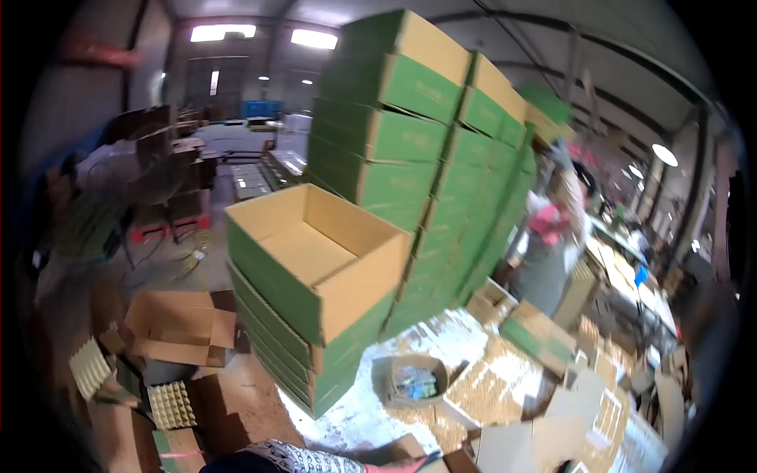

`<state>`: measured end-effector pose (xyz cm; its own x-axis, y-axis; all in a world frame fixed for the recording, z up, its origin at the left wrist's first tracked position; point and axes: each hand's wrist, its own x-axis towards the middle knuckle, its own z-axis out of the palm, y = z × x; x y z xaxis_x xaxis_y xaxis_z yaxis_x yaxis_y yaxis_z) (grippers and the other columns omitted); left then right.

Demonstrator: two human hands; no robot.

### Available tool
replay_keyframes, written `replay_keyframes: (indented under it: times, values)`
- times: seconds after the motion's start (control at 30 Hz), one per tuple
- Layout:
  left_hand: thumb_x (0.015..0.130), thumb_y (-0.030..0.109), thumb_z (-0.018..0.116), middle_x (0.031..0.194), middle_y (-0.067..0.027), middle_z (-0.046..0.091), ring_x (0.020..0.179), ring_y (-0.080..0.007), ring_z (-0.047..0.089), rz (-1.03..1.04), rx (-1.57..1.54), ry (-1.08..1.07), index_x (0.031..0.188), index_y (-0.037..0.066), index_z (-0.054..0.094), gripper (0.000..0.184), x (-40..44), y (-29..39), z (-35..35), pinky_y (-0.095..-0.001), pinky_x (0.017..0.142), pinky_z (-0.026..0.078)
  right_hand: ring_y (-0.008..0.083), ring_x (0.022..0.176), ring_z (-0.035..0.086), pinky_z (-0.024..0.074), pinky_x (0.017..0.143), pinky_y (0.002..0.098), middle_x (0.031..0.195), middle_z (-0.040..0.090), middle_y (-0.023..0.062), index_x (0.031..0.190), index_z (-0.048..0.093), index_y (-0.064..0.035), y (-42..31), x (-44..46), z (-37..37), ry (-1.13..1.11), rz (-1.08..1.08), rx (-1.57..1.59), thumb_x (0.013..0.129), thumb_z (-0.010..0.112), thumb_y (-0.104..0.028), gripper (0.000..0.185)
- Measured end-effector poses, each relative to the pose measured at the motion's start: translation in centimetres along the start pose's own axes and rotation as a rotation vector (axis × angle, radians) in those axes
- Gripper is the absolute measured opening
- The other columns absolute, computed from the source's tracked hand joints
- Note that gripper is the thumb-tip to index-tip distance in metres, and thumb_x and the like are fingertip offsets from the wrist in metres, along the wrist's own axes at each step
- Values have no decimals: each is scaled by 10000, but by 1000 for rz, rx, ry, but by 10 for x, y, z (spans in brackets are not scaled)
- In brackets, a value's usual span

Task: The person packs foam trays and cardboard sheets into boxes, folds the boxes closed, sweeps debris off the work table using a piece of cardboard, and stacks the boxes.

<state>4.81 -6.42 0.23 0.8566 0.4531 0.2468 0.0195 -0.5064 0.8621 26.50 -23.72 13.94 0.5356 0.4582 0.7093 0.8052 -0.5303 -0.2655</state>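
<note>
At the bottom edge a patterned white and dark sleeve (307, 456) reaches to the right, and my left hand (400, 467) shows only in part at its end. Its fingers are cut off and blurred, so I cannot tell what it holds. Pieces of brown cardboard (456, 462) lie right beside it. My right hand is out of view. Ahead stands a stack of nested green cardboard boxes (355, 366), whose top box (359, 293) has an open, bare brown inside.
A tall wall of green boxes (406, 138) rises behind the stack. Another person (544, 252) reaches up to a green box (550, 114) at right. An open brown carton (169, 327) and egg trays (171, 405) lie left; a bin (386, 382) stands on the floor.
</note>
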Motion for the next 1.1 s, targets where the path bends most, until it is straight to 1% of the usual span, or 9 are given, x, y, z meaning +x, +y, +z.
replay_keyframes:
  times: [0.23,0.33,0.4,0.5,0.67,0.7,0.8,0.93,1.1]
  values:
    - [753,340,712,1268,-193,433,1159,-278,443,-437,-311,118,1322,-49,269,819,-7,-19,25,-365,989,354,424,1211,360,265,1027,467,1318,368,282,1315,263,123,-21,-142,-13,-412,269,-182,794,597,-401,811]
    - [813,226,654,1144,-102,559,979,-185,571,-900,-891,-221,1254,45,449,519,16,32,-14,-347,711,520,326,529,601,472,520,415,557,598,129,793,582,9,28,-162,-33,-959,545,-196,796,515,-589,603]
    - [850,201,600,1177,-87,523,1058,-174,542,-732,-1070,-86,1338,107,370,548,-5,-48,-30,-329,885,466,343,729,620,483,675,414,736,628,190,922,589,5,9,-128,-69,-1207,664,88,800,560,-480,501]
    - [882,587,259,1432,-194,248,1323,-321,237,-196,-1755,-399,1414,43,209,763,51,85,-83,-444,1088,172,354,940,566,434,835,413,1005,584,245,1216,461,12,-15,-173,-77,-849,502,313,756,628,-280,570]
    - [782,95,576,1156,-192,566,1041,-297,556,-316,179,-286,1249,-16,450,496,32,8,-56,-338,898,425,388,1092,488,389,946,410,1210,479,247,1330,313,9,68,-227,10,-585,368,237,789,594,-296,681]
    - [762,81,601,1024,-203,617,954,-313,589,-234,65,-200,1174,-55,498,446,28,-11,-48,-357,857,444,388,1152,450,371,971,408,1272,427,263,1322,318,18,75,-171,-4,-489,1019,393,821,576,-310,652]
    - [757,88,609,1041,-205,613,955,-312,586,-460,-36,-146,1135,-54,530,411,28,-28,-39,-355,847,445,391,1353,87,69,1091,472,1442,126,281,1387,160,61,197,-124,45,-55,1422,30,883,290,-596,838]
    - [746,63,612,935,-145,651,844,-207,602,-495,-63,-71,1066,-61,574,345,31,-26,-44,-317,779,464,386,1353,108,81,1067,541,1447,108,277,1391,166,50,237,-40,76,21,1818,-104,839,247,-683,921]
    - [750,88,608,749,-49,610,643,-108,537,-429,-207,-39,946,-43,596,236,33,-27,-38,-263,581,439,371,1306,226,203,1072,379,1425,178,270,1401,11,40,253,-11,106,740,1609,345,726,713,-381,1061]
